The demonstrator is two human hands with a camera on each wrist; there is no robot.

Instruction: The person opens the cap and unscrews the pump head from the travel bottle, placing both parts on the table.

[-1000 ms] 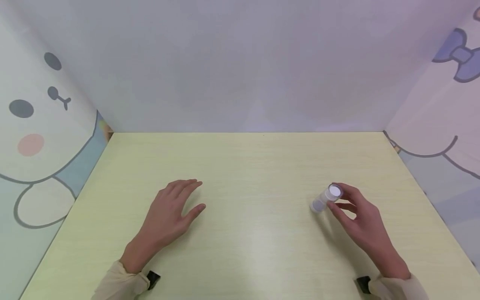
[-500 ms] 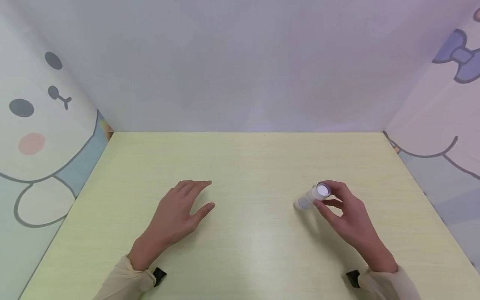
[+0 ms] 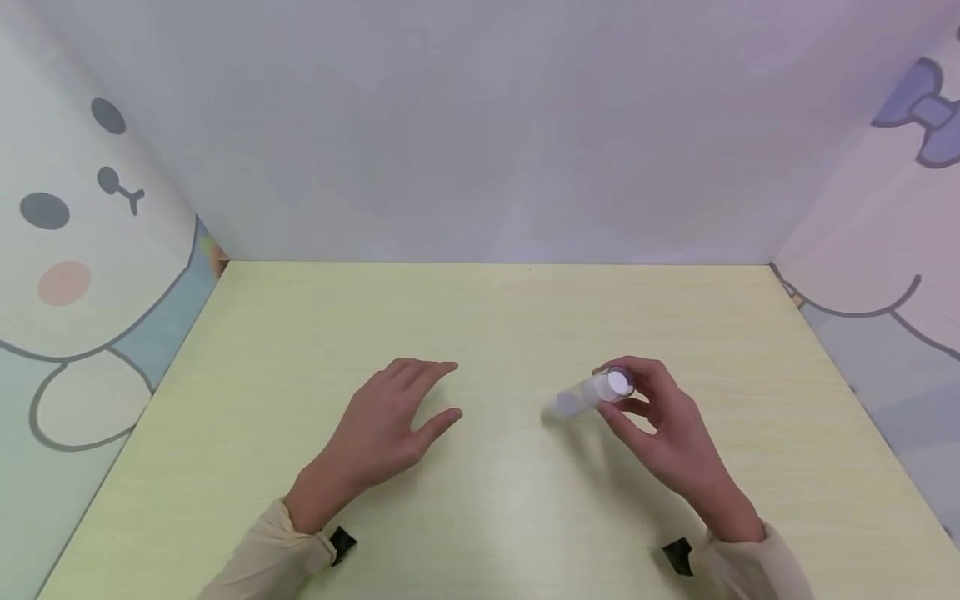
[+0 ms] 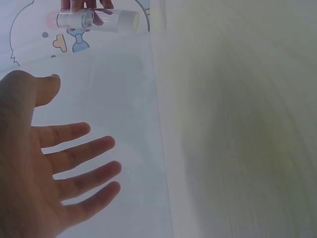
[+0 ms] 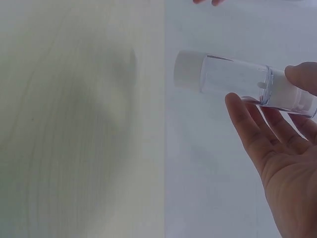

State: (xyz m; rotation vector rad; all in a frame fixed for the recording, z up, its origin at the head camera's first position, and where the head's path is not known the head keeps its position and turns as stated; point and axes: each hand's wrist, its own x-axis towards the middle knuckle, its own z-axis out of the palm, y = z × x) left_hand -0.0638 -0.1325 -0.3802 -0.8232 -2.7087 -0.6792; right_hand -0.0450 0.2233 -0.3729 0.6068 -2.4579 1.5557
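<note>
A clear cylindrical bottle (image 3: 583, 397) with white ends is in the head view, right of the middle of the table. My right hand (image 3: 671, 433) holds it near its upper end, between thumb and fingers. The bottle tilts, its lower end pointing left and away from the hand. In the right wrist view the white base (image 5: 188, 70) hangs apart from the tabletop, and the thumb presses the clear-covered end. My left hand (image 3: 386, 425) hovers left of the bottle, fingers extended and thumb spread, holding nothing. The left wrist view shows the bottle (image 4: 106, 21) beyond this hand.
The pale wooden table (image 3: 480, 317) spreads under both hands. A plain grey-white wall panel (image 3: 480, 133) stands behind it. Side panels with cartoon prints (image 3: 63, 283) line the left and right edges. Small black pieces (image 3: 678, 556) sit at both sleeve cuffs.
My right hand has carried the bottle leftward across the table, and the bottle leans further over. The left hand has moved right, so the two hands are closer together.
</note>
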